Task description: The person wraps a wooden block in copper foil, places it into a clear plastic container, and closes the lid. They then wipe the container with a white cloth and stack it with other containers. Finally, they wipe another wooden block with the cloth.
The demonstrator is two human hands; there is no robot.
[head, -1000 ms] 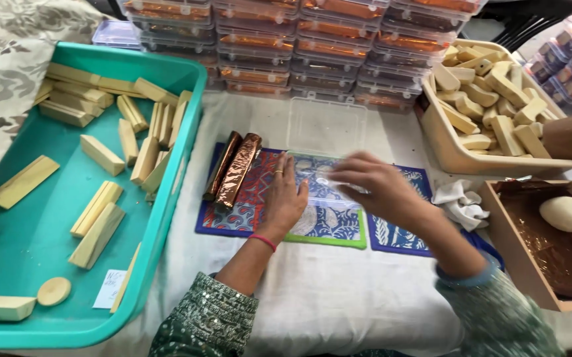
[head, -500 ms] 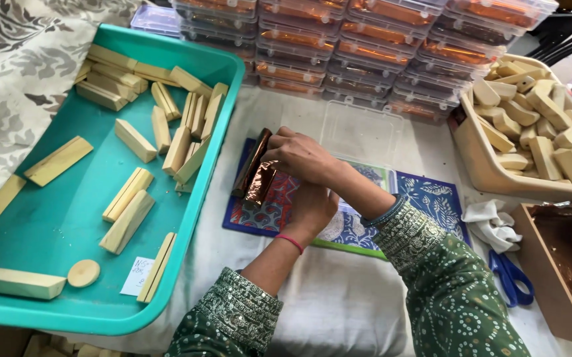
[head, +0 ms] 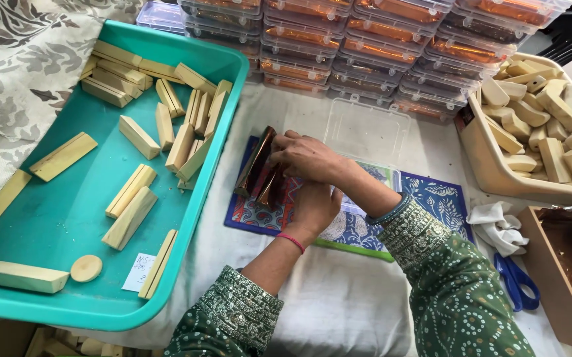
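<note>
A small stack of shiny copper-brown wrapped bars (head: 257,168) stands on edge at the left end of a blue patterned mat (head: 431,198) on the white-covered desk (head: 339,311), and the right hand (head: 309,157) reaches across from the right with its fingers (head: 280,157) grasping the top of the stack, while the left hand (head: 315,206) sits just below and behind it with its fingers hidden, so I cannot tell their grip. Left of the mat lies a teal tray (head: 54,218) scattered with pale wooden blocks (head: 130,190), a clear open plastic box (head: 365,129) rests just beyond the hands before rows of stacked lidded boxes (head: 392,46), and to the right are a cream bin of more blocks (head: 491,168), a crumpled white cloth (head: 497,225) and blue scissors (head: 517,281).
</note>
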